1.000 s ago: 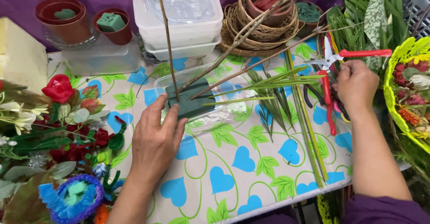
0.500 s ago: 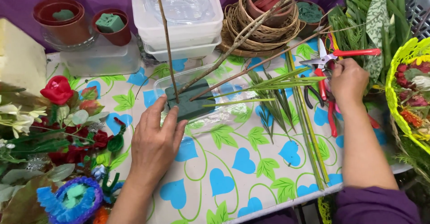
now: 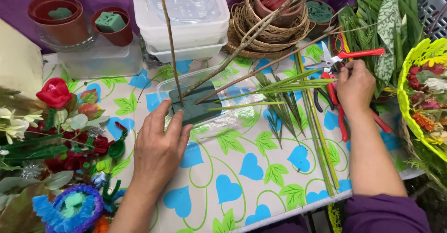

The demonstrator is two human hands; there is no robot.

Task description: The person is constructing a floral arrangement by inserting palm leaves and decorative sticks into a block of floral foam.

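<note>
Heart-print tablecloth (image 3: 242,177): left hand (image 3: 158,149) fingers flat steadying dark-green foam block (image 3: 195,103); right hand (image 3: 356,86) pinches green leaf (image 3: 279,86).

Stacked clear plastic tubs (image 3: 186,23) sit at the table's far edge between terracotta pots (image 3: 60,21) and nested wicker baskets (image 3: 274,28), red artificial flowers (image 3: 58,121) fill the left edge, a yellow basket (image 3: 414,84) the right.

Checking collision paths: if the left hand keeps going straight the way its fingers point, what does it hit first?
The left hand points up and slightly right, fingertips already at the green floral foam block in its clear tray. That foam comes first; beyond it are the upright sticks, though depth is uncertain.
</note>
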